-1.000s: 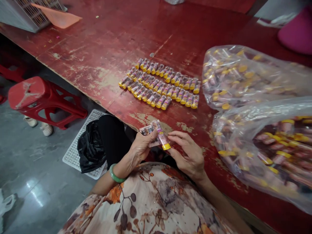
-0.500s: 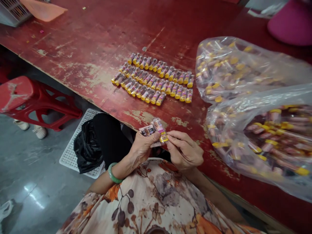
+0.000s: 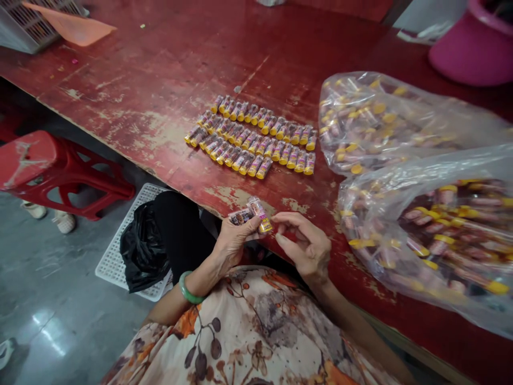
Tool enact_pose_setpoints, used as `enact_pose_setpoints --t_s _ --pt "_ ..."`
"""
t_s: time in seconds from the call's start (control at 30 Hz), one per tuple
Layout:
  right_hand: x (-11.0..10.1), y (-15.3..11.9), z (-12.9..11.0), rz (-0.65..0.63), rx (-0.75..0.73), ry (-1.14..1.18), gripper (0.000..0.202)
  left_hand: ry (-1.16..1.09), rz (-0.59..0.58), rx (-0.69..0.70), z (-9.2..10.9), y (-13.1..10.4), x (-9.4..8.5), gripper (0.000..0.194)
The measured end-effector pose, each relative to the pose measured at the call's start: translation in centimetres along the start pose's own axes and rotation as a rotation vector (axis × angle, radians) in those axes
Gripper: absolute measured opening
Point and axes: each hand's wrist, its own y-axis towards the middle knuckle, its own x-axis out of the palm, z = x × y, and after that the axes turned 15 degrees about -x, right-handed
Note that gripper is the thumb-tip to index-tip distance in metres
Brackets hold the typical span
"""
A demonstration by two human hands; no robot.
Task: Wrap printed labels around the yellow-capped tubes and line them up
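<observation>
Over my lap at the table edge, my left hand point(image 3: 236, 235) grips a small clear tube point(image 3: 260, 214) with a yellow cap and a printed label. Under its thumb it also pinches a printed sheet point(image 3: 241, 217), partly covered by the fingers. Just right of the tube is my right hand point(image 3: 306, 246), its fingers apart and holding nothing. Farther up the table lie rows of similar yellow-capped tubes point(image 3: 248, 139), side by side.
Two clear plastic bags point(image 3: 360, 120) full of yellow-capped tubes lie on the red table point(image 3: 160, 80) at right. Behind them stands a pink tub point(image 3: 467, 56). At left are a red stool point(image 3: 36, 158) and a white crate point(image 3: 110, 262) with a black bag point(image 3: 142, 246).
My right hand has let go of the tube's capped end and drawn slightly away, its fingers opening. My left hand still holds the tube and sheet. The view has shifted slightly.
</observation>
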Motion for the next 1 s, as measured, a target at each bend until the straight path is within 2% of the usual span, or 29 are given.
enact_pose_setpoints --t_s 0.13,0.2,0.3,0.4,0.53,0.6,0.67,0.73,0.77,0.83,0.9,0.93,1.0 --pt "0.9 0.7 0.9 0.039 0.191 -0.007 0.023 0.127 -0.027 0.001 0.3 1.1 0.0 0.036" --pt "1.3 1.1 1.7 0.087 0.289 0.063 0.024 0.147 -0.053 0.004 0.5 1.7 0.3 0.035" --pt "1.6 2.2 3.6 0.268 0.438 0.197 0.03 0.091 -0.052 -0.003 1.0 2.5 0.7 0.036" --pt "2.0 4.0 6.8 0.42 0.528 0.124 0.03 -0.057 0.012 -0.058 1.8 2.8 0.7 0.029" --pt "3.7 6.8 10.7 0.425 0.502 -0.042 0.027 -0.181 -0.002 -0.236 2.4 2.1 0.3 0.009" --pt "4.3 7.7 11.3 0.391 0.449 -0.124 0.027 -0.152 0.016 -0.274 2.5 1.7 0.3 0.005" --pt "4.1 8.0 10.9 0.346 0.375 -0.223 0.027 -0.076 0.05 -0.259 2.6 1.7 0.6 0.013" --pt "2.4 7.3 9.4 0.299 0.292 -0.325 0.023 0.013 0.039 -0.225 2.6 1.8 1.0 0.016" --pt "0.9 6.5 8.3 0.285 0.253 -0.378 0.02 0.053 0.018 -0.213 2.6 1.9 1.3 0.017" --pt "-3.4 4.4 6.3 0.295 0.197 -0.488 0.011 0.11 -0.011 -0.198 2.4 2.2 1.8 0.018" --pt "-9.0 2.0 5.4 0.368 0.212 -0.639 0.016 0.134 -0.011 -0.192 2.1 2.5 2.3 0.019" --pt "-12.0 0.9 5.5 0.386 0.259 -0.74 0.018 0.136 -0.01 -0.195 1.8 2.6 2.5 0.019" --pt "-17.0 -0.7 6.8 0.071 0.573 -1.074 0.021 0.141 -0.022 -0.208 1.2 2.8 3.1 0.02"
